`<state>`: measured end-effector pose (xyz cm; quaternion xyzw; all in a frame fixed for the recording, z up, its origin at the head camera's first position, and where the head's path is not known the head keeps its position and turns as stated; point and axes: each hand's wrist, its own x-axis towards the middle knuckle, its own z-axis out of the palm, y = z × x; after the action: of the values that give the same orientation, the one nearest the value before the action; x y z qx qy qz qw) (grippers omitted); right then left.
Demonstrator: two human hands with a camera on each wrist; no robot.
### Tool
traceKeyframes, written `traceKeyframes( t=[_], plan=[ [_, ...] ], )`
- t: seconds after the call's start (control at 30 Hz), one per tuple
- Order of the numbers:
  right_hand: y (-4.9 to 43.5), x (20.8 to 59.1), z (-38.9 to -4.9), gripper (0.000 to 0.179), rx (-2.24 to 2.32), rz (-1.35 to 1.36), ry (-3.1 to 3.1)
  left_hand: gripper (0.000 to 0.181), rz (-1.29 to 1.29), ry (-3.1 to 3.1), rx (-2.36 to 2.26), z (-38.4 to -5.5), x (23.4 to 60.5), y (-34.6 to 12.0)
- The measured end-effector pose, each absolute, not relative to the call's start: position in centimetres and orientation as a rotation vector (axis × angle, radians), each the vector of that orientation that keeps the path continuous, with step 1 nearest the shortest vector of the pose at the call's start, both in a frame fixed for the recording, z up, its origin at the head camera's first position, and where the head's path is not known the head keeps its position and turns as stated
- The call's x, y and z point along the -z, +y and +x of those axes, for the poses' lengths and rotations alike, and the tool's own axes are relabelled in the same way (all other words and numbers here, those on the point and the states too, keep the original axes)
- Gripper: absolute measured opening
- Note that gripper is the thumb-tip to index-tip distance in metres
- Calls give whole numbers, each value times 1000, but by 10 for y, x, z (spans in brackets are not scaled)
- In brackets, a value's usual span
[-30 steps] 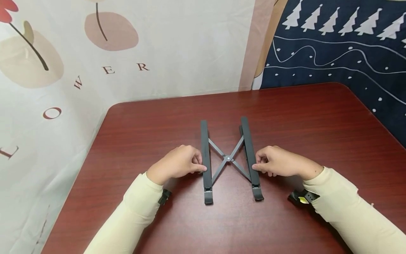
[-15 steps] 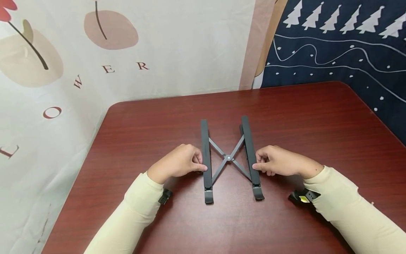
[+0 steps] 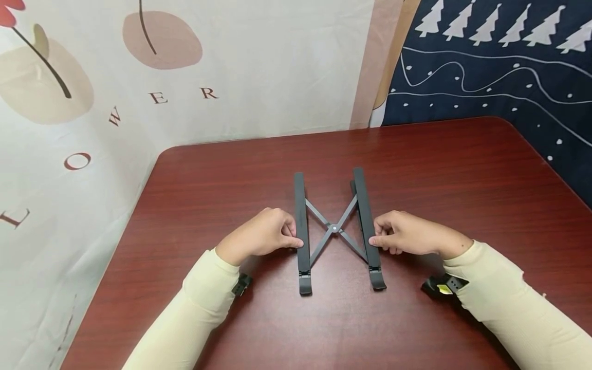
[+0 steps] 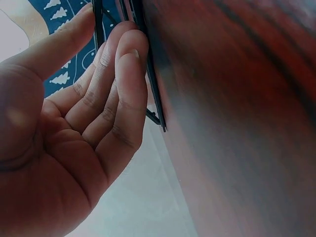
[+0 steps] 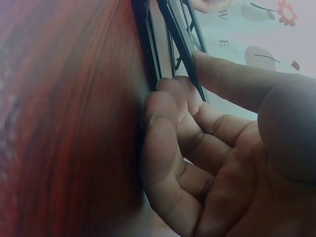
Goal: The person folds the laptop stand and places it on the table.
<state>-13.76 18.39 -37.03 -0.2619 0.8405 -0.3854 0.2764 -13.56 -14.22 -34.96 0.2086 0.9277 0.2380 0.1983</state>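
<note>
A dark grey folding laptop stand (image 3: 302,216) stands on the table, its two long rails spread and joined by grey crossed bars (image 3: 334,228). My left hand (image 3: 261,232) holds the left rail, thumb on its top. In the left wrist view that hand's fingers (image 4: 131,74) lie curled beside the lower bar. On the other side my right hand (image 3: 411,234) grips the right rail (image 3: 364,216) the same way. The right wrist view has the thumb (image 5: 222,74) against the upper bar and the fingertips by the lower one. Small flip-up lips (image 3: 377,280) end the rails at the near side.
The reddish-brown wooden table (image 3: 222,169) has rounded far corners. A white printed cloth (image 3: 277,67) hangs behind and to the left, a navy tree-patterned cloth (image 3: 485,67) at the back right. Black straps (image 3: 241,284) show at both wrists.
The whole scene shifts slightly upward in the head view. Both hands keep their hold, and the stand's shape looks the same.
</note>
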Motion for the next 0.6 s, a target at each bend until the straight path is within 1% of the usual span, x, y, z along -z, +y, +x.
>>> traceKeyframes(
  t=[0.6],
  plan=[
    [184,370,-137,28,1060,-735,2249,22,607,2578,-683,-137,349,-142]
  ],
)
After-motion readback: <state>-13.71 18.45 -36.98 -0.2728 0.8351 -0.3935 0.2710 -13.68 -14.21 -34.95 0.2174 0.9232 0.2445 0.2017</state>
